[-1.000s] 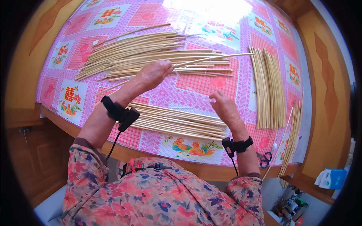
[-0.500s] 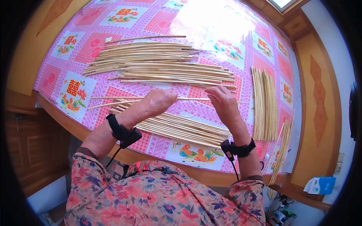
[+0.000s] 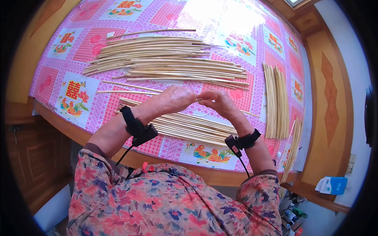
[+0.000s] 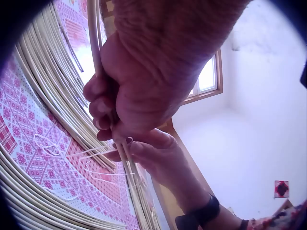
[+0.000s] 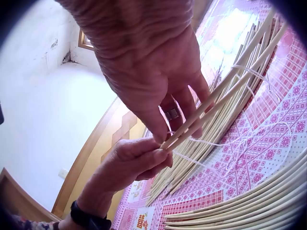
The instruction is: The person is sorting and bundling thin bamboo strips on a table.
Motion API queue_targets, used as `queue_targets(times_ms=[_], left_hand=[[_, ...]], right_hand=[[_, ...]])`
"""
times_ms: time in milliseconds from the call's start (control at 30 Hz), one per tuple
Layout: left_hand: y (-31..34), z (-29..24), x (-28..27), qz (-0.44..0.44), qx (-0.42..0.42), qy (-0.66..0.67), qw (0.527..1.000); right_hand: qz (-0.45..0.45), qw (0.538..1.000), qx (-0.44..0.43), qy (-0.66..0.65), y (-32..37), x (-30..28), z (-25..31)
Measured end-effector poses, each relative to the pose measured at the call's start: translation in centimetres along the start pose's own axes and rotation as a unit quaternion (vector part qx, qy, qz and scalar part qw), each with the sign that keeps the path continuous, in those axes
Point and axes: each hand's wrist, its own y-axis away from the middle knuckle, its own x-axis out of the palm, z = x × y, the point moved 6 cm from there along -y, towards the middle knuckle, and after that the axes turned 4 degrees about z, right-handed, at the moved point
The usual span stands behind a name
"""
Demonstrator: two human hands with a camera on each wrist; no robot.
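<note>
Two slim pale sticks (image 3: 130,85) run out to the left from the left hand (image 3: 175,99), whose fingers curl round them in the left wrist view. The right hand (image 3: 221,104) meets it fingertip to fingertip. In the right wrist view, thumb and forefinger of the right hand (image 5: 148,76) pinch white string (image 5: 206,142) against the sticks (image 5: 216,98), close to the left hand (image 5: 132,160); its other fingers spread behind the sticks. Loose loops of the string (image 4: 98,152) hang below both hands in the left wrist view. The exact pinch point is partly hidden.
Beyond the hands lies a wide pile of sticks (image 3: 157,55) on the patterned tablecloth (image 3: 51,88). A second row (image 3: 193,128) lies nearer the body. Upright bundles (image 3: 275,102) and a thinner bundle (image 3: 292,151) lie at the right.
The right hand, apart from the left a second ago, has moved left along the held sticks and come against the left hand's fingertips. The left hand keeps its grip; its sticks have swung round.
</note>
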Motion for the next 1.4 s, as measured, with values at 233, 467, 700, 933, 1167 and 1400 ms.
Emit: queue_targets(times_ms=[233, 467, 700, 933, 1167, 1400], left_hand=[[-1.0, 0.1, 1.5, 0.029, -0.014, 0.049, 0.998], [-1.8, 1.4, 5.6, 0.062, -0.003, 0.033, 0.997], [-1.5, 3.1, 5.2, 0.034, -0.018, 0.120, 0.992], [-2.2, 1.6, 5.3, 0.070, -0.022, 0.109, 0.991], [-3.8, 0.4, 6.6, 0.068, 0.010, 0.096, 0.993], [-2.8, 0.0, 6.4, 0.099, -0.006, 0.115, 0.988]], right_hand=[[0.001, 0.951, -0.065, 0.301, 0.6, -0.3, 1.4], [-0.270, 0.838, -0.064, 0.470, 1.5, -9.8, 1.4], [-0.358, 0.696, 0.089, 0.616, 5.3, -19.3, -4.1], [-0.264, 0.837, -0.046, 0.478, 2.3, -9.6, -3.8], [0.020, 0.982, -0.031, 0.187, 0.3, 2.4, -5.4], [0.000, 0.980, -0.060, 0.192, 1.1, 2.1, -5.6]])
